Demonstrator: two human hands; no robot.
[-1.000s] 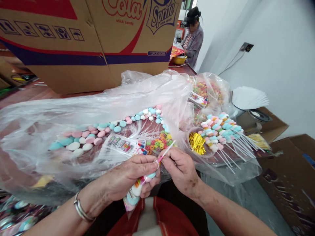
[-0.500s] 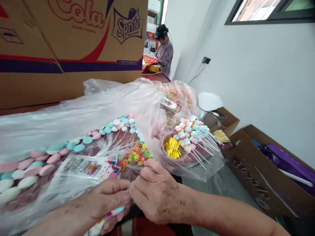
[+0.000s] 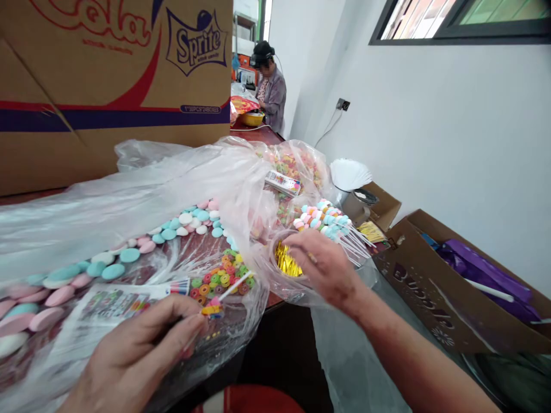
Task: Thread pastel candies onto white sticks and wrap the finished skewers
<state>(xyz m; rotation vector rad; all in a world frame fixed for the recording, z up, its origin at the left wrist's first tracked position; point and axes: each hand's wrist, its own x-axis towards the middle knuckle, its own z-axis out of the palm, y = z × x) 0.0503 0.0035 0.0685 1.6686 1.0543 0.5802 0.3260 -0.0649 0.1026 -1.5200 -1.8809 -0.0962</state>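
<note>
My left hand (image 3: 142,350) pinches the neck of a small bagged candy stick (image 3: 228,289), whose white stick pokes up to the right. My right hand (image 3: 321,264) reaches over a clear tub of gold twist ties (image 3: 284,261), fingers curled at its rim; whether it holds a tie I cannot tell. Just behind the tub lies a pile of finished candy skewers (image 3: 329,221) with white sticks. Small ring candies (image 3: 221,278) and pastel oval candies (image 3: 172,229) lie inside clear plastic bags in front of me.
A big cardboard carton (image 3: 107,80) stands at the back left. Printed wrapper sheets (image 3: 116,301) lie under my left hand. An open box with purple contents (image 3: 465,281) sits at the right. Another person (image 3: 269,92) works at the far end of the table.
My right hand left the candy stick and moved right to the tub of gold ties. My left hand keeps the bagged stick. The view turned to the right.
</note>
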